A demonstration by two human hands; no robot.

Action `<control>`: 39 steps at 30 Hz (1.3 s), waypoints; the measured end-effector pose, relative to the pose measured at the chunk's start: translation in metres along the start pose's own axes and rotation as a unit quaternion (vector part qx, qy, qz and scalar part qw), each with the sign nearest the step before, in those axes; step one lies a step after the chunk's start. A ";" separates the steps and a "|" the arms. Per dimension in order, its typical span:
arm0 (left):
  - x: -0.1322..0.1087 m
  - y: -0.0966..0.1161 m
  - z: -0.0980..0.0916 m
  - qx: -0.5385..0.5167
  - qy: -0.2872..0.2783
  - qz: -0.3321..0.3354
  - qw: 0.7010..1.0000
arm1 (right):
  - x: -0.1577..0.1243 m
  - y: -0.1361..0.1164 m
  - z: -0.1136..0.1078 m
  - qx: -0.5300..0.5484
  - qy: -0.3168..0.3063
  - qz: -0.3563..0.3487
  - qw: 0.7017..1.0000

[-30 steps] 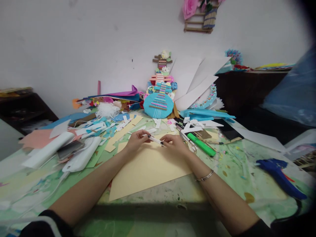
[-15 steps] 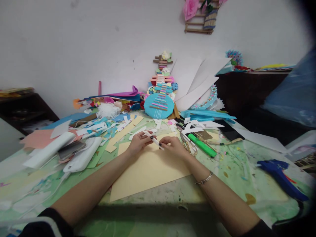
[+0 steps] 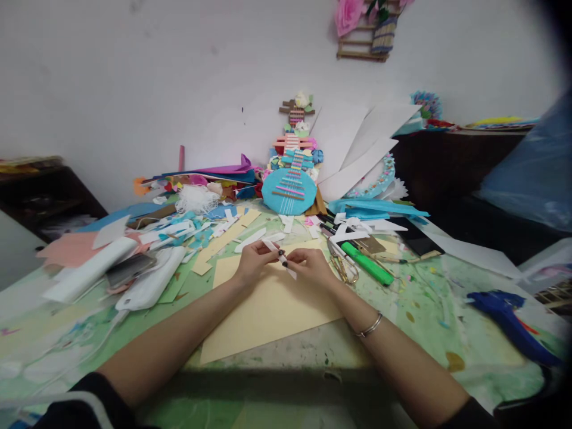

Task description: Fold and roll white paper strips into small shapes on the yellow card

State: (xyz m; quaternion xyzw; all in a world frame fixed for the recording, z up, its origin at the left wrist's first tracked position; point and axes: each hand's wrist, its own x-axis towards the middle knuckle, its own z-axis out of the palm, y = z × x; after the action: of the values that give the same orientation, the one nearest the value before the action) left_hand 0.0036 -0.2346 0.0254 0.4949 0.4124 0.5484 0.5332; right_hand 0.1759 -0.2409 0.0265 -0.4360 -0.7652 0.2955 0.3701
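Observation:
Both hands meet above a cream paper sheet [image 3: 268,310] at the table's front edge. Between them slants a narrow white paper strip [image 3: 271,245]. My left hand [image 3: 254,262] pinches the strip near its middle with thumb and fingers. On the strip's lower right part, my right hand [image 3: 310,265] is closed, its fingertips almost touching the left thumb. A silver bracelet circles the right wrist. Just right of that hand lie gold-handled scissors [image 3: 344,269] and a bright green marker-like tube [image 3: 367,263].
A blue glue gun [image 3: 509,322] lies at the right. A white power strip [image 3: 154,280], a white roll [image 3: 92,271] and paper scraps cover the left. Behind stands a blue round paper instrument [image 3: 289,192] against the wall; a black phone [image 3: 415,236] lies right.
My fingertips have drawn closer together along the white paper strip, the left thumb sliding down toward the right one. The camera view has shifted very slightly.

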 end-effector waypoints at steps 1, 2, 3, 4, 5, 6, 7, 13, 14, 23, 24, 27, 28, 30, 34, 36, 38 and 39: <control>0.000 0.000 0.000 0.005 0.005 0.002 1.000 | 0.000 -0.001 0.001 -0.009 0.003 -0.004 1.000; 0.000 0.000 0.001 0.007 0.010 0.002 1.000 | 0.000 -0.001 0.001 -0.018 0.006 -0.009 1.000; 0.000 0.000 0.001 0.005 0.014 -0.001 1.000 | 0.000 -0.002 0.001 -0.026 0.007 -0.014 1.000; 0.000 0.000 0.001 0.000 0.014 -0.006 1.000 | 0.000 -0.003 0.001 -0.030 0.006 -0.018 0.999; 0.000 0.000 0.000 -0.009 0.013 -0.011 1.000 | 0.000 -0.004 0.001 -0.030 0.004 -0.021 0.999; 0.000 -0.001 0.000 -0.020 0.010 -0.018 1.000 | 0.000 -0.004 0.001 -0.027 0.001 -0.022 0.999; 0.001 -0.001 0.000 -0.032 0.006 -0.025 0.999 | 0.000 -0.005 0.001 -0.022 -0.002 -0.023 0.999; 0.003 0.002 -0.005 -0.005 0.025 -0.045 0.999 | 0.000 -0.004 0.004 0.065 -0.031 0.022 0.997; 0.003 0.003 -0.005 0.009 0.035 -0.045 0.998 | -0.001 -0.004 0.005 0.093 -0.043 0.039 0.994; 0.006 0.011 -0.010 -0.004 0.068 -0.045 0.997 | -0.002 -0.002 0.006 0.144 -0.095 0.058 0.983; 0.006 0.012 -0.011 -0.012 0.069 -0.052 0.996 | -0.001 -0.001 0.006 0.151 -0.096 0.057 0.982; 0.008 0.012 -0.012 -0.025 0.066 -0.069 0.995 | 0.000 0.001 0.004 0.176 -0.097 0.069 0.977; 0.008 0.013 -0.012 -0.023 0.066 -0.070 0.995 | 0.000 0.001 0.004 0.181 -0.099 0.075 0.976; 0.009 0.013 -0.013 -0.002 0.073 -0.059 0.996 | 0.000 0.002 0.003 0.180 -0.103 0.080 0.975; 0.010 0.014 -0.014 0.056 0.081 -0.016 0.995 | -0.001 -0.001 0.002 0.180 -0.103 0.072 0.976; 0.011 0.013 -0.014 0.064 0.087 0.002 0.994 | -0.001 -0.004 0.002 0.194 -0.111 0.075 0.972; 0.011 0.012 -0.013 0.064 0.102 0.017 0.993 | -0.002 -0.006 0.002 0.207 -0.115 0.077 0.968; 0.011 0.011 -0.013 0.062 0.110 0.022 0.992 | -0.002 -0.007 0.003 0.208 -0.116 0.076 0.968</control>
State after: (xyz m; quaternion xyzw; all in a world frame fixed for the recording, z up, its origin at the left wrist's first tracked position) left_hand -0.0101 -0.2237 0.0351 0.4730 0.4907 0.5842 0.4406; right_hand 0.1714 -0.2461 0.0300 -0.3689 -0.6890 0.5242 0.3383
